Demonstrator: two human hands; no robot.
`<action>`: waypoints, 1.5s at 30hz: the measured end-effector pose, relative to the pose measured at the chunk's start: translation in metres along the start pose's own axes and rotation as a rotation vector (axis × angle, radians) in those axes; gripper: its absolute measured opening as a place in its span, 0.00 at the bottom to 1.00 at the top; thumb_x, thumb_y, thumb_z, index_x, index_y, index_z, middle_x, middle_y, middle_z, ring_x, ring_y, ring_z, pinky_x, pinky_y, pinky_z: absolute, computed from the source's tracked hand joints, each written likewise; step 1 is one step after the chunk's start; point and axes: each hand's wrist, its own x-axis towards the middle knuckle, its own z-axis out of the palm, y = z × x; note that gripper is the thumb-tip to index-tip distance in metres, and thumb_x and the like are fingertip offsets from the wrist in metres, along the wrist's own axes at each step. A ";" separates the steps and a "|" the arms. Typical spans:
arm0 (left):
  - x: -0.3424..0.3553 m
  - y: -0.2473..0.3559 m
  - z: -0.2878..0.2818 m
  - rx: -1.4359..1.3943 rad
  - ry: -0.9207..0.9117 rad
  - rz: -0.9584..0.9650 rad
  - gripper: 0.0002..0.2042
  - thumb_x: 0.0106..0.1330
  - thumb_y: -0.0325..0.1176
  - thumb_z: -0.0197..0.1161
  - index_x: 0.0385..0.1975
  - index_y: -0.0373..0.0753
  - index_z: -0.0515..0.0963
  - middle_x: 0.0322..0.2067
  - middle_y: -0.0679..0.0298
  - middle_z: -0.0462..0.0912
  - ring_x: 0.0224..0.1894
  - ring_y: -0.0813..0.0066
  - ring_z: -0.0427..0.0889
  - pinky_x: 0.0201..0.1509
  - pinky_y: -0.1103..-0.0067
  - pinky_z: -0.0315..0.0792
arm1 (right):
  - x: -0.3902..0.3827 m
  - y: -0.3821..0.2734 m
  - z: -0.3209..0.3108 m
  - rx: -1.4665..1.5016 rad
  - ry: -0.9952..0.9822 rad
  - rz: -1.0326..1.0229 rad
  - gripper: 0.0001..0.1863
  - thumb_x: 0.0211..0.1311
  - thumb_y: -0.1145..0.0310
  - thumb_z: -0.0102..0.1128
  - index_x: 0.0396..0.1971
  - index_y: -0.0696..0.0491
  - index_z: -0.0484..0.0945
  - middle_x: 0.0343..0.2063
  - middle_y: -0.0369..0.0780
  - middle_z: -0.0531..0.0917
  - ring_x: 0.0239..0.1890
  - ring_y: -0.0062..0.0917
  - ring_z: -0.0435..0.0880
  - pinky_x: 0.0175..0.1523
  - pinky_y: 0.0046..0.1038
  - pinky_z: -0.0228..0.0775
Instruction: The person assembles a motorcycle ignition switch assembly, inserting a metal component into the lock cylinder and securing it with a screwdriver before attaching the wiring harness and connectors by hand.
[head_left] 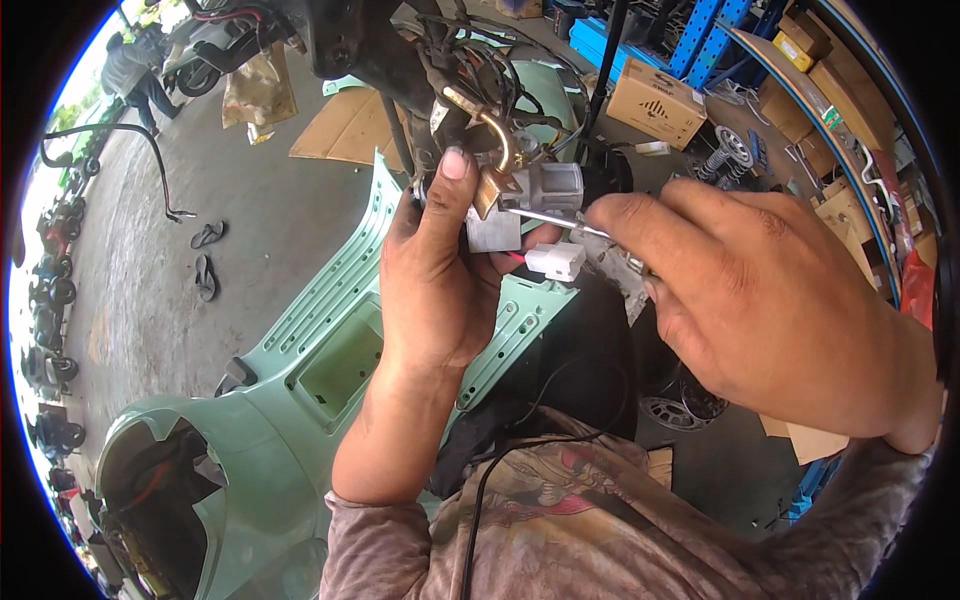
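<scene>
Just past twelve o'clock, your left hand (437, 265) grips a silver assembly (553, 186). Your right hand (765, 285) pinches a slim tool (556, 220) pointed at it. A white connector (557, 262) sits at the assembly's five o'clock.

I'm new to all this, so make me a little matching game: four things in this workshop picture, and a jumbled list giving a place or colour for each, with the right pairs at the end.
Things
1. Sandals
2. Connector
3. Metal rod
4. Large panel

Places and colours
A. Gripped in the right hand
B. Pale green
C. Lying as a pair on the grey floor
D. White

Right pairs
1-C, 2-D, 3-A, 4-B
</scene>
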 end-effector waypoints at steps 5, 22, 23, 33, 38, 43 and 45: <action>0.000 -0.005 0.006 -0.055 0.064 0.026 0.24 0.71 0.46 0.57 0.54 0.30 0.67 0.43 0.56 0.80 0.35 0.68 0.85 0.34 0.79 0.85 | -0.002 0.036 0.030 0.380 0.038 0.045 0.16 0.59 0.71 0.58 0.47 0.57 0.74 0.35 0.46 0.80 0.36 0.44 0.81 0.43 0.41 0.72; -0.002 -0.004 0.011 0.057 0.085 0.117 0.24 0.71 0.46 0.58 0.52 0.29 0.67 0.40 0.53 0.82 0.33 0.64 0.87 0.29 0.80 0.80 | 0.030 0.053 0.047 0.411 0.098 -0.048 0.16 0.69 0.60 0.53 0.29 0.58 0.74 0.20 0.48 0.74 0.28 0.46 0.76 0.34 0.40 0.66; -0.002 -0.004 0.010 0.061 0.084 0.119 0.24 0.71 0.47 0.58 0.52 0.29 0.67 0.40 0.53 0.82 0.33 0.64 0.87 0.28 0.80 0.79 | 0.030 0.053 0.048 0.420 0.100 -0.042 0.16 0.69 0.60 0.53 0.29 0.58 0.74 0.20 0.48 0.74 0.28 0.46 0.77 0.34 0.41 0.66; -0.005 -0.004 0.012 0.117 0.108 0.126 0.19 0.76 0.45 0.48 0.48 0.32 0.73 0.40 0.56 0.83 0.36 0.70 0.85 0.36 0.79 0.81 | 0.033 0.052 0.050 0.396 0.134 -0.046 0.14 0.68 0.62 0.54 0.29 0.58 0.75 0.20 0.48 0.76 0.28 0.46 0.78 0.34 0.42 0.67; -0.002 -0.009 0.011 0.052 0.102 0.157 0.23 0.72 0.45 0.57 0.52 0.29 0.67 0.40 0.53 0.82 0.34 0.65 0.86 0.30 0.79 0.80 | 0.032 0.051 0.057 0.334 0.198 -0.047 0.13 0.68 0.62 0.54 0.30 0.58 0.75 0.20 0.48 0.76 0.28 0.46 0.78 0.34 0.42 0.68; 0.000 -0.007 0.010 -0.006 0.085 0.136 0.21 0.74 0.45 0.53 0.51 0.30 0.70 0.41 0.55 0.81 0.37 0.66 0.85 0.36 0.75 0.84 | 0.035 0.047 0.046 0.277 0.110 -0.009 0.12 0.67 0.62 0.54 0.31 0.57 0.76 0.22 0.48 0.78 0.30 0.45 0.80 0.37 0.43 0.70; 0.001 -0.007 0.008 -0.022 0.087 0.112 0.20 0.74 0.45 0.52 0.51 0.30 0.70 0.41 0.56 0.81 0.37 0.67 0.85 0.36 0.74 0.84 | 0.033 0.047 0.046 0.217 0.133 -0.044 0.12 0.67 0.62 0.54 0.32 0.56 0.77 0.24 0.48 0.80 0.32 0.45 0.80 0.39 0.43 0.71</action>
